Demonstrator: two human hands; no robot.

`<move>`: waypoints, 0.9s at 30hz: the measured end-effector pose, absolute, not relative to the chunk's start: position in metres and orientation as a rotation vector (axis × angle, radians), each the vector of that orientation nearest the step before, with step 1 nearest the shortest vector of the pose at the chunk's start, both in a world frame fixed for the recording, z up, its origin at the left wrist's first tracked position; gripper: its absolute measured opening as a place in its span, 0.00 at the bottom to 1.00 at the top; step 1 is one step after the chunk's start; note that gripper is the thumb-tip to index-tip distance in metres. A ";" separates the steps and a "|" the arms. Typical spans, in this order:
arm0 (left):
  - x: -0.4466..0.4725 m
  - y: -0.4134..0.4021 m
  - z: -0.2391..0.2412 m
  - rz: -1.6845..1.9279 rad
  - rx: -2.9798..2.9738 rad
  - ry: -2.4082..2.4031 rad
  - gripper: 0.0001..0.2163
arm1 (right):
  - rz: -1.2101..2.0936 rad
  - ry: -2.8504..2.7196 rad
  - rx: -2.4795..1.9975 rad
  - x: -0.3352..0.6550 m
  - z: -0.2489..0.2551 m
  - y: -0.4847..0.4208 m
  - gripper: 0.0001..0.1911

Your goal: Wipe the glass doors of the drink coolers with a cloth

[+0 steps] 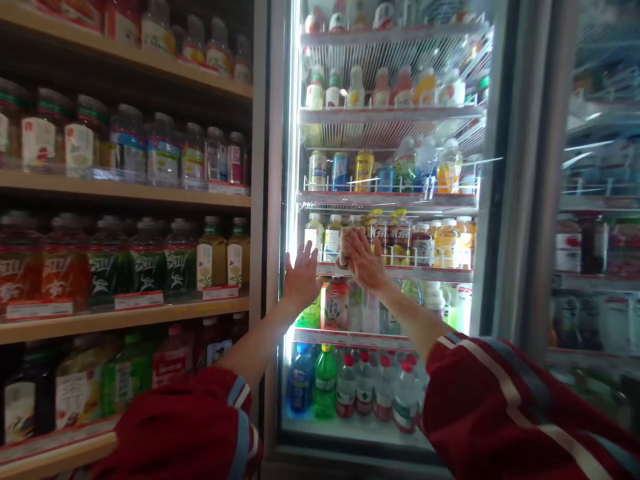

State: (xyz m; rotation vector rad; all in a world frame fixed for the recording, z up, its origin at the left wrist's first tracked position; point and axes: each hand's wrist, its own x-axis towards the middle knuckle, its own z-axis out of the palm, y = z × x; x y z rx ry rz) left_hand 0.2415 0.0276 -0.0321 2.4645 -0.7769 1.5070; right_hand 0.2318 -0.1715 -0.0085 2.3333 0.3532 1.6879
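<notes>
Both my arms, in red sleeves, reach into an open lit drinks cooler point(387, 113). My left hand point(301, 271) is raised flat with its fingers spread, close to the cooler's left frame and a pale bottle point(314, 235). My right hand point(364, 261) is wrapped round a bottle point(349, 241) standing on the middle wire shelf point(425, 272), among other bottles with yellow and white caps.
Wooden shelves point(125, 190) on the left carry rows of bottled drinks with price tags. The cooler's glass door point(595, 200) stands open on the right. Lower cooler shelves hold green, blue and red-capped bottles point(350, 383).
</notes>
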 end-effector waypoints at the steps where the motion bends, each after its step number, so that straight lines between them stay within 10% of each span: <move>1: 0.240 0.023 -0.033 1.508 2.463 -0.793 0.29 | 1.658 0.387 2.321 0.229 -0.012 -0.174 0.26; 27: 0.221 -0.049 -0.041 1.525 2.402 -1.053 0.29 | 1.861 0.065 2.362 0.198 -0.048 -0.267 0.29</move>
